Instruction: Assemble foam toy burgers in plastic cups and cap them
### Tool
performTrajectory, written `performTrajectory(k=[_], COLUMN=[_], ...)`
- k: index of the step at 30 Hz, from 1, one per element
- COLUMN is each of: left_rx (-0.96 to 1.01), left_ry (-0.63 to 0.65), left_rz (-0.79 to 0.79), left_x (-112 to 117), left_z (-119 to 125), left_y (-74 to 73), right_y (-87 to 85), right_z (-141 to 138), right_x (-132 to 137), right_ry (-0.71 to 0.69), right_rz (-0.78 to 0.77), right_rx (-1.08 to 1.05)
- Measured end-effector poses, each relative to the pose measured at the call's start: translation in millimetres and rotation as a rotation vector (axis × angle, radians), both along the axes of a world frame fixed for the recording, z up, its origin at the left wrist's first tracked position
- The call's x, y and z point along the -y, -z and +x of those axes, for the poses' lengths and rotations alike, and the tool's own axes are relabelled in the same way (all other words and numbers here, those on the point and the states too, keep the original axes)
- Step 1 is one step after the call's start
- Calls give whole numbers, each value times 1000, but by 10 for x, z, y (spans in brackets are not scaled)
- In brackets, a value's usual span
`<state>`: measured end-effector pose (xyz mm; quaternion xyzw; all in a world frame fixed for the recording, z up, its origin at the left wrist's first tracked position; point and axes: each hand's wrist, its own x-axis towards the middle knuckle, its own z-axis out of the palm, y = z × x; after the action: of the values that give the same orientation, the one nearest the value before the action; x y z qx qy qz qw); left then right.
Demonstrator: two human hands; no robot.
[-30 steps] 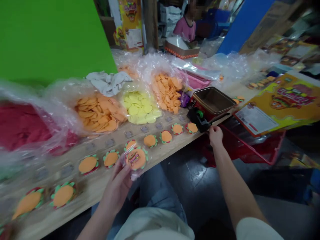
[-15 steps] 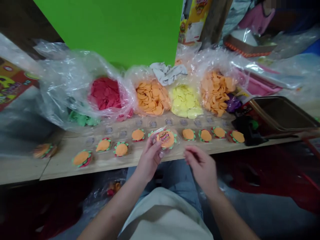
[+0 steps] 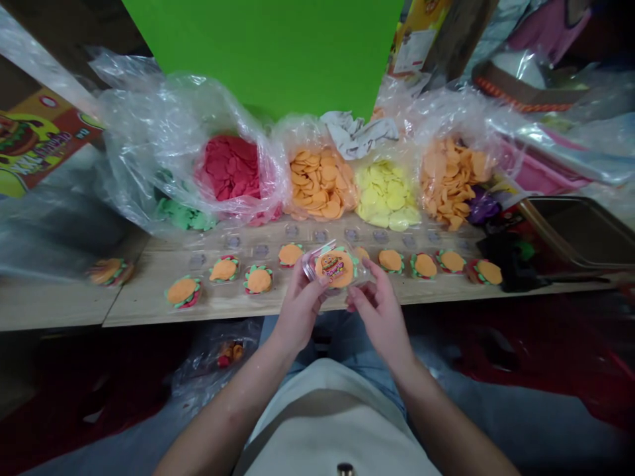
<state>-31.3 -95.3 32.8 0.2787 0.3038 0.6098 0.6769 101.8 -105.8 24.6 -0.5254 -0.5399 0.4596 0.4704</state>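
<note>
My left hand (image 3: 300, 307) grips a clear plastic packet (image 3: 336, 266) holding a foam burger piece with a small burger label. My right hand (image 3: 380, 317) has come up beside it, its fingertips pinching the packet's lower right edge. Both hands are over the front edge of a wooden table (image 3: 149, 291). Just beyond them, a row of unwrapped foam burgers with orange buns, green lettuce and red layers lies on the table; one burger (image 3: 390, 260) sits close to the packet. The left hand hides the packet's lower corner.
Along the back stand open plastic bags of red (image 3: 231, 168), orange (image 3: 317, 185), yellow (image 3: 387, 196) and pale orange (image 3: 451, 182) discs. A black sealer (image 3: 510, 263) and a metal tray (image 3: 580, 231) stand at right. A green board (image 3: 262, 46) rises behind.
The view has swung left. My right hand has moved from the table edge by the black sealer to the packet. My left hand still has the packet, now nearer the middle of my view.
</note>
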Motion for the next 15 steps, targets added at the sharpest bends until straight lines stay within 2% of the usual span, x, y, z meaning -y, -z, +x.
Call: performTrajectory(k=[1,5,7,9,12,15], left_rx=[-5,-8,-10,-24,-40,-40], left_ry=[-24,-117,-151,-193,-249,-250], left_rz=[3,-30,-34,-20,11,35], left_x=[-7,-32,-29,-5,85,223], left_z=[-21,-119,-148,-161,-209,-371], left_y=[4,25,35,34,4,0], right_y=[27,48,-1,-53,-51,94], right_z=[11,46,-4,-100,-267,-467], right_x=[0,76,108,90,9,-63], right_ry=[27,280,225,81,-69,-232], right_rz=[37,279,263,100,-162,-215], right_rx=[54,457,498,347,-44,-305])
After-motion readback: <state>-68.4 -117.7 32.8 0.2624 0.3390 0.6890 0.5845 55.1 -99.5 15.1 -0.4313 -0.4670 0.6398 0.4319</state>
